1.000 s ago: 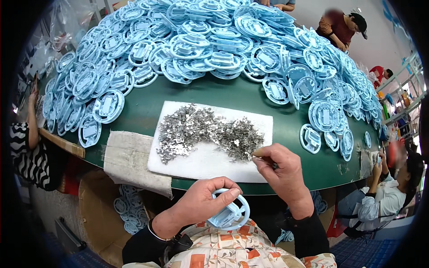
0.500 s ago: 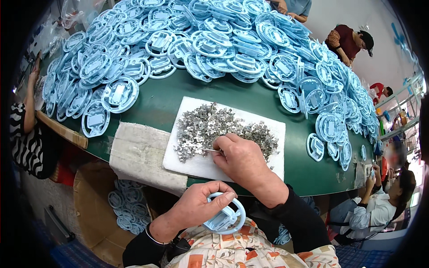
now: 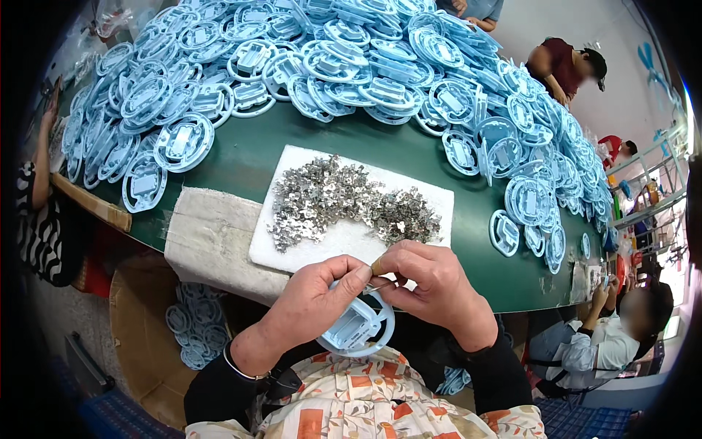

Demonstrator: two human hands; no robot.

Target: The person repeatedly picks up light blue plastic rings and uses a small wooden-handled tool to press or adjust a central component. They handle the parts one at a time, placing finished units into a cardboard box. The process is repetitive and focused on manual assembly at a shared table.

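Note:
My left hand (image 3: 311, 304) is closed on the rim of a light blue plastic ring-shaped part (image 3: 355, 329) with a boxy recess in its middle, held tilted above my lap. Against its upper edge, my right hand (image 3: 431, 285) pinches a thin metal tool (image 3: 376, 286). Whether the tool carries a small piece is hidden by the fingers. Just beyond both hands, a heap of small silvery metal clips (image 3: 322, 197) lies on a white foam board (image 3: 270, 249).
A big pile of the same blue parts (image 3: 329, 66) covers the far side of the green table (image 3: 241, 161). Pale cloth (image 3: 212, 234) covers the near edge. At lower left, a cardboard box (image 3: 139, 314) holds more parts. Co-workers sit around, one at right (image 3: 599, 336).
My right hand has drawn back from the metal clips to the blue part, bringing the thin tool with it. The left hand still grips the part, slightly higher and further left.

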